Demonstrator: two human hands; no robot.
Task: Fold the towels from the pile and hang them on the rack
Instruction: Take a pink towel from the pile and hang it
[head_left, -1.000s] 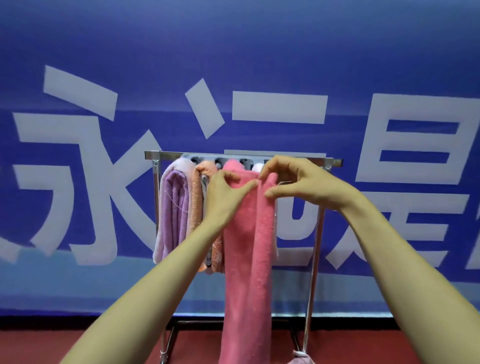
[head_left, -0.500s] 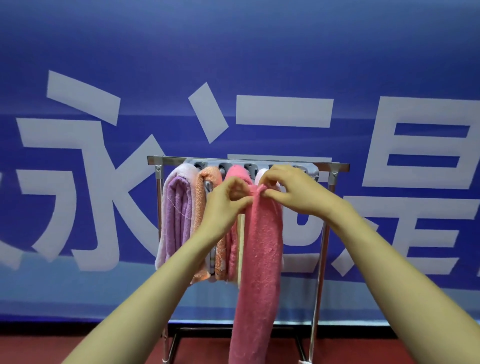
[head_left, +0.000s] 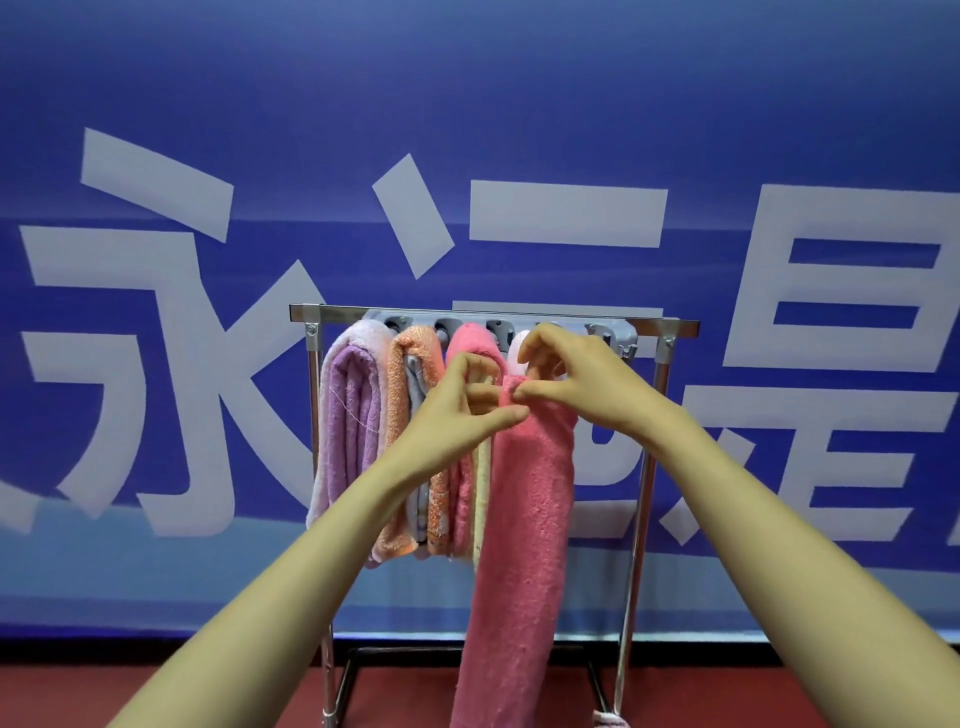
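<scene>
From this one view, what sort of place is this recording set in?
Probably a staged indoor recording space: a large blue printed banner covers the wall, the floor is red, and a freestanding metal rack holds folded towels.

Just 1 view here, a wide-angle head cam facing pretty much straight ahead at the rack (head_left: 493, 313), which sits dead centre, a bit below mid-frame. It's near: both forearms come in from the bottom corners, and the left hand (head_left: 457, 415) and right hand (head_left: 592, 384) meet just in front of the rack's top bar. A blue banner (head_left: 519, 104) fills everything behind the rack, and a red floor (head_left: 208, 696) strip runs under it. The rack's feet are cut off by the bottom edge.
</scene>
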